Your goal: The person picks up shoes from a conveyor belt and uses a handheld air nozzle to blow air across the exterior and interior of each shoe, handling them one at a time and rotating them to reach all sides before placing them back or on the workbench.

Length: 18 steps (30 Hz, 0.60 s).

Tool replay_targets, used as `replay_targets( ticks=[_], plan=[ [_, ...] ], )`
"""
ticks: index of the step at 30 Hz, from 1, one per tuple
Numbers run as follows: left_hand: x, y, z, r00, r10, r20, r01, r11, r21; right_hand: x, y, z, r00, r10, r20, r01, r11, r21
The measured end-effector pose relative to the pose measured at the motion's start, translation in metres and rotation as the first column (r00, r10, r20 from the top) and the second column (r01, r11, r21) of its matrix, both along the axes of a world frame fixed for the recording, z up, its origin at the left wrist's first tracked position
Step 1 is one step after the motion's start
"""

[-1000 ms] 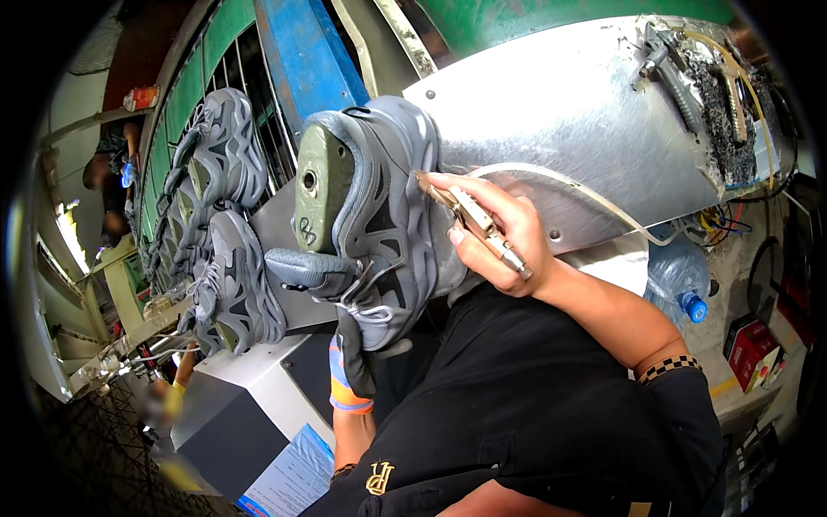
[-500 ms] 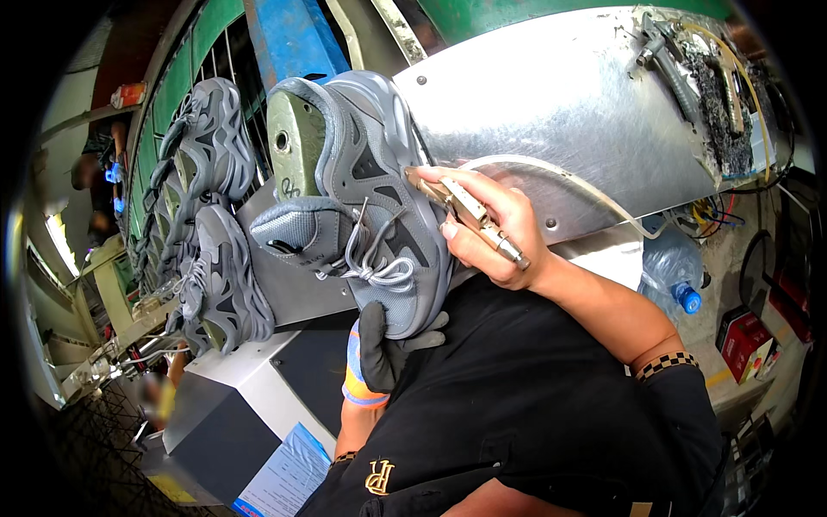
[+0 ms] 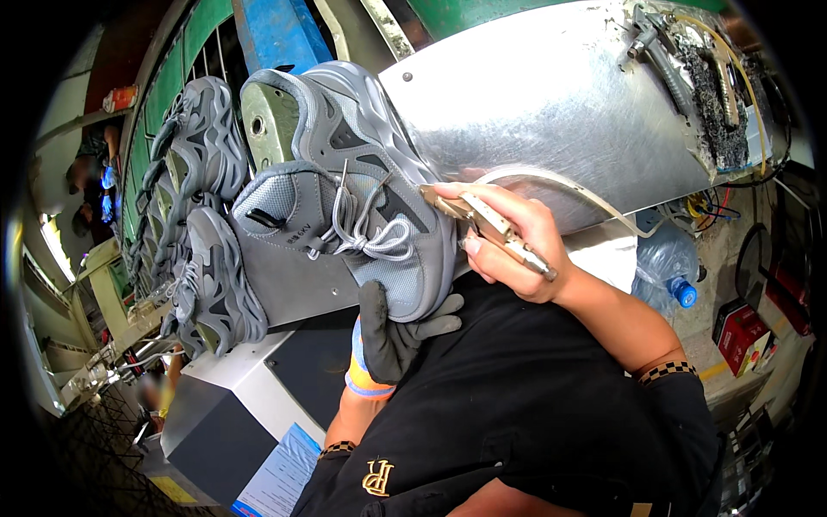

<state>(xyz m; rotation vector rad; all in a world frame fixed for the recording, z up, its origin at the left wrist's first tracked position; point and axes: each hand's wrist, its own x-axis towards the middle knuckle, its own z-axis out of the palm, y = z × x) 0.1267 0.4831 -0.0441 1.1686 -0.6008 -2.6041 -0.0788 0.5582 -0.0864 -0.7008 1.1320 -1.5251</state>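
A grey sneaker (image 3: pixel 401 280) with tied laces lies across the metal work surface, its toe toward me. A green shoe last (image 3: pixel 269 121) fills its opening. My left hand (image 3: pixel 392 336), in a dark grey glove with an orange and blue cuff, grips the toe from below, thumb on one side and fingers on the other. My bare right hand (image 3: pixel 521 246) is wrapped round a slim brass-coloured metal tool (image 3: pixel 491 224). The tool's tip is at the sole's right edge; I cannot tell whether it touches.
More grey sneakers (image 3: pixel 215 276) stand in a row at left. A pale hose (image 3: pixel 594 202) curves over the metal table (image 3: pixel 534 95). Another metal tool (image 3: pixel 663 65) lies at the back right. Below the table's right side are a clear water bottle (image 3: pixel 668 267) and a red box (image 3: pixel 741 336).
The sneaker has shifted a little left and tilted, with my left hand still on its toe. My right hand and the tool have moved right and slightly nearer, along the sole.
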Motion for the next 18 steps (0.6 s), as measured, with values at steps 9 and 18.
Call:
replay_targets(
  ticks=[9,18],
  plan=[
    [-0.018,0.003,-0.006,0.983,-0.16,0.086,0.153,0.985,0.083,-0.013,0.043,0.014,0.999,0.051,0.006,-0.052,0.992,0.112],
    [-0.062,0.0,-0.007,0.949,-0.284,-0.139,0.304,0.94,0.157,-0.039,0.052,0.065,1.0,0.024,0.015,-0.027,0.955,0.296]
  ],
)
